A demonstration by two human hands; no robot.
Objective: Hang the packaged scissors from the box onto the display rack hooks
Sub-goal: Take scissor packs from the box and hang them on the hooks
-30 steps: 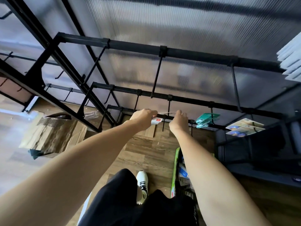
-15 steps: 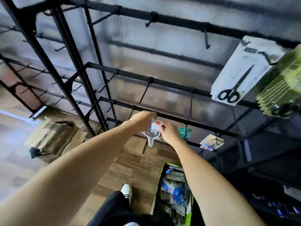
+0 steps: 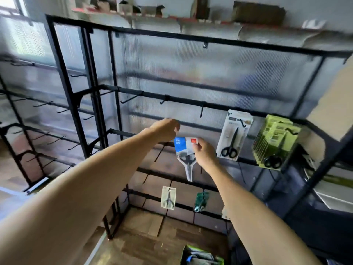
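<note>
1. Both hands are up in front of the rack (image 3: 63,77), a black metal frame with rows of hooks and a ribbed see-through panel behind it.
2. Right hand (image 3: 204,153) is pinching the scissors pack (image 3: 185,153) by its top right corner, thumb on the front of the card. The pack has a blue and white header, and the blades point straight down in the clear blister.
3. Left hand (image 3: 166,130) is curled just above the pack's top left corner. Can't tell if it's actually gripping the card or just sitting next to it, since the fingers are turned away from the camera.
4. The pack is held in the air in front of the middle rows, with no hook visibly through it.
5. To the right, a grey pack (image 3: 234,134) with black scissors hangs on a hook, and next to that a thick stack of green packs (image 3: 275,142).
6. Lower down, a small clear pack (image 3: 168,197) and a teal pack (image 3: 201,201) hang on the bottom row.
7. The box (image 3: 200,257) with a green rim sits on the wood floor (image 3: 152,243) at the bottom edge, more packs inside.
</note>
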